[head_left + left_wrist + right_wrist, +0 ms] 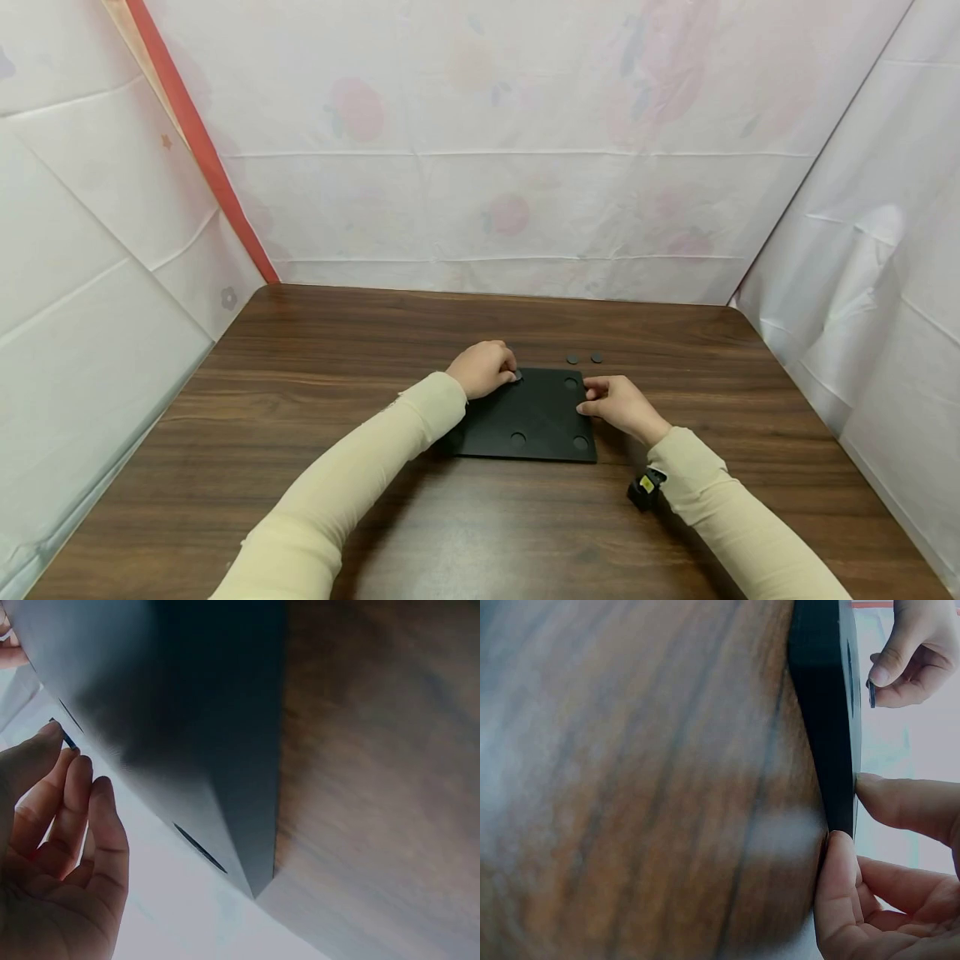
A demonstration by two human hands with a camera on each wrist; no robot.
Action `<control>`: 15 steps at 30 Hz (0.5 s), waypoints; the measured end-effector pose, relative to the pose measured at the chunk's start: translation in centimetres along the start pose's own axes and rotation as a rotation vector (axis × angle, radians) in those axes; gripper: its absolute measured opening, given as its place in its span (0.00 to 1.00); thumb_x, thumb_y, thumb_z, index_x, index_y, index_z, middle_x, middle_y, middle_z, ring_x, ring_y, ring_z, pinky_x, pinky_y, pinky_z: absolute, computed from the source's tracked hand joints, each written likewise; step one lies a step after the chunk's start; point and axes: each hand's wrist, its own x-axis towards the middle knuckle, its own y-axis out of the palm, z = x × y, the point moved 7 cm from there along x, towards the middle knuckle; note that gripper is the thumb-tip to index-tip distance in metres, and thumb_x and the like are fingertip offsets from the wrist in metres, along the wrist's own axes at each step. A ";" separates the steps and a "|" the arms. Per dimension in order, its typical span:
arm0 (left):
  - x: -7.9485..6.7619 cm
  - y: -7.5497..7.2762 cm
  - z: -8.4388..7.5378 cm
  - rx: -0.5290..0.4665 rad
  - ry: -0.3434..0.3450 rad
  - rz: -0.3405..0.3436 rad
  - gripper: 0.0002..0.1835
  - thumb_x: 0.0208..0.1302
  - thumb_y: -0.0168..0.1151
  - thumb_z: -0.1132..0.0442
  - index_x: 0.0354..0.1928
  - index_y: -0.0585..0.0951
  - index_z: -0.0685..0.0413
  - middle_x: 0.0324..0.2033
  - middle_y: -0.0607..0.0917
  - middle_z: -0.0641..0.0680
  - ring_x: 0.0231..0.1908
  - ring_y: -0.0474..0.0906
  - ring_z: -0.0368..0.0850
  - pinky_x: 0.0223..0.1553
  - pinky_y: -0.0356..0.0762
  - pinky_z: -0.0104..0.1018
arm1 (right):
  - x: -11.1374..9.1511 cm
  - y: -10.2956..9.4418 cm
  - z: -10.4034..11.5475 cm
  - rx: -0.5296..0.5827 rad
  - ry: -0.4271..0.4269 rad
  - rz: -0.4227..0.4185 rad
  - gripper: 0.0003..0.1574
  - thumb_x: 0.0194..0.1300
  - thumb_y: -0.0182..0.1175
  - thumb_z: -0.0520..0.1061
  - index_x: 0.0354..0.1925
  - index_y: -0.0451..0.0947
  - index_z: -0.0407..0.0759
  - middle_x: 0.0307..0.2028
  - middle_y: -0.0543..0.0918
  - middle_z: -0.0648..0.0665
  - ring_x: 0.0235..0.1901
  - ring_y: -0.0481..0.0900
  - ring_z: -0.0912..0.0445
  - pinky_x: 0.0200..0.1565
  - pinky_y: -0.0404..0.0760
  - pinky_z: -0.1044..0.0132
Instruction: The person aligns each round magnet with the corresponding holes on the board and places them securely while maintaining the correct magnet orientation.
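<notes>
A flat black board (547,412) with round shallow recesses lies on the table. Between thumb and fingertip my left hand (482,369) pinches a small dark disc (871,694), held on edge close over the board's far side. At the board's right side my right hand (624,407) grips the edge, with the thumb on the top face and a finger against the side in the right wrist view. Recesses show at the far right corner, the near right corner and the near middle; the left sleeve hides the board's left part.
Two more dark discs, a left one (572,359) and a right one (596,358), lie on the brown wooden table (315,375) just beyond the board. Pale printed cloth (480,192) hangs behind the table and at both sides. A black device (643,490) sits on the right wrist.
</notes>
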 end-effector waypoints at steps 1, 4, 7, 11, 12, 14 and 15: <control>0.0 0.0 -0.1 0.000 0.004 0.001 0.09 0.70 0.64 0.60 0.47 0.86 0.55 0.41 0.81 0.51 0.37 0.78 0.43 0.42 0.79 0.36 | 0.0 0.0 0.0 0.000 0.000 -0.001 0.36 0.66 0.64 0.37 0.67 0.65 0.25 0.40 0.76 0.42 0.42 0.72 0.49 0.39 0.72 0.60; 0.0 0.1 -0.2 0.004 0.014 0.001 0.09 0.70 0.65 0.60 0.46 0.86 0.55 0.40 0.81 0.51 0.38 0.78 0.43 0.42 0.78 0.36 | 0.1 0.0 -0.1 0.001 -0.001 -0.002 0.35 0.66 0.64 0.37 0.67 0.65 0.25 0.40 0.76 0.42 0.42 0.72 0.49 0.38 0.72 0.60; 0.1 0.2 -0.2 0.012 0.020 0.002 0.09 0.69 0.65 0.60 0.46 0.86 0.54 0.40 0.81 0.51 0.38 0.78 0.43 0.43 0.78 0.35 | 0.1 0.0 -0.1 0.002 0.000 -0.001 0.36 0.67 0.64 0.37 0.67 0.65 0.25 0.40 0.76 0.42 0.42 0.72 0.49 0.38 0.72 0.60; 0.1 0.4 -0.2 0.023 0.022 0.006 0.09 0.69 0.65 0.59 0.47 0.86 0.55 0.41 0.81 0.51 0.39 0.78 0.43 0.43 0.79 0.35 | 0.1 0.0 -0.1 0.007 0.001 0.001 0.36 0.67 0.64 0.37 0.68 0.65 0.25 0.40 0.76 0.42 0.41 0.72 0.49 0.38 0.72 0.60; 0.1 0.4 -0.2 0.026 0.023 0.006 0.10 0.69 0.65 0.59 0.47 0.86 0.55 0.41 0.81 0.51 0.40 0.79 0.43 0.43 0.79 0.35 | 0.1 0.0 -0.1 0.007 0.000 0.001 0.36 0.67 0.64 0.37 0.68 0.65 0.25 0.40 0.76 0.42 0.41 0.72 0.50 0.38 0.72 0.60; 0.1 0.5 -0.2 0.037 0.025 0.007 0.10 0.69 0.65 0.59 0.47 0.86 0.55 0.41 0.81 0.51 0.40 0.79 0.43 0.43 0.79 0.35 | 0.1 0.0 0.0 0.010 0.000 0.002 0.36 0.67 0.64 0.37 0.68 0.65 0.25 0.39 0.76 0.42 0.41 0.72 0.50 0.38 0.72 0.60; 0.1 0.5 -0.3 0.042 0.027 0.008 0.10 0.69 0.65 0.60 0.47 0.86 0.55 0.42 0.81 0.51 0.40 0.79 0.44 0.44 0.79 0.35 | 0.1 0.0 0.0 0.010 0.000 0.002 0.36 0.67 0.64 0.37 0.68 0.65 0.25 0.39 0.76 0.42 0.41 0.72 0.50 0.38 0.72 0.60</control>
